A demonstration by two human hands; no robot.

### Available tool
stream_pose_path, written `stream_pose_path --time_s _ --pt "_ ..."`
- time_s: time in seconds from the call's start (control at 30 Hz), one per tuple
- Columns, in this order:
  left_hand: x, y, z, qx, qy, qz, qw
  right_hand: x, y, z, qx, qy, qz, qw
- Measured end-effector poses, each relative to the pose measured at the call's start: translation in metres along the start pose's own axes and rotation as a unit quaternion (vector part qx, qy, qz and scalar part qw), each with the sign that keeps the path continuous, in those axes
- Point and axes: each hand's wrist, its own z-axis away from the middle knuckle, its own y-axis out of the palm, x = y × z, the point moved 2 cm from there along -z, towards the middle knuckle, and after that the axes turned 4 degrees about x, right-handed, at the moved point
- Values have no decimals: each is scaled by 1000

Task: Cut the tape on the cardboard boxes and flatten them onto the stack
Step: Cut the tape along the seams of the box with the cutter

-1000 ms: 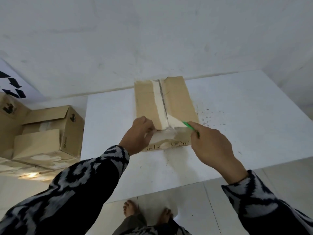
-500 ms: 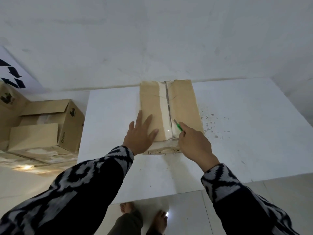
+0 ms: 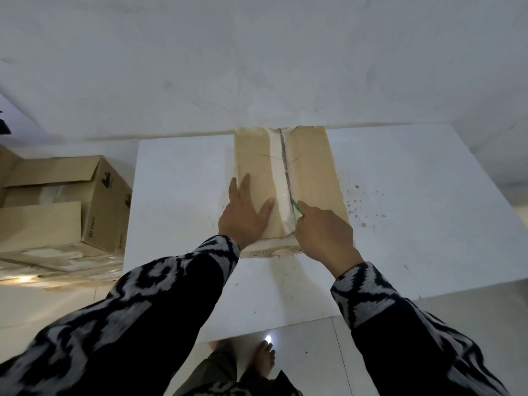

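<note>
- While my left hand (image 3: 245, 217) presses flat, fingers spread, the cardboard box (image 3: 288, 184) stays pinned on the bench (image 3: 428, 224).
- My right hand (image 3: 323, 232) grips the green cutter (image 3: 298, 208), blade at the taped seam (image 3: 281, 178).

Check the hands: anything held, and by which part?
Right hand grips a green cutter by its handle, only the tip showing. Left hand holds nothing; it presses flat on the box.

One camera sits on the person's head. It looks forward and down at the table (image 3: 177, 178) (quite close).
</note>
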Motion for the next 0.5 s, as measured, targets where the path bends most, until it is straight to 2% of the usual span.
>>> stream_pose_path --time_s 0.27,0.5 --pt "-1 -2 0 3 -8 23 1000 -3 3 13 12 -36 96 995" --pt "-3 -2 0 6 -13 28 999 -11 5 27 5 -37 108 993"
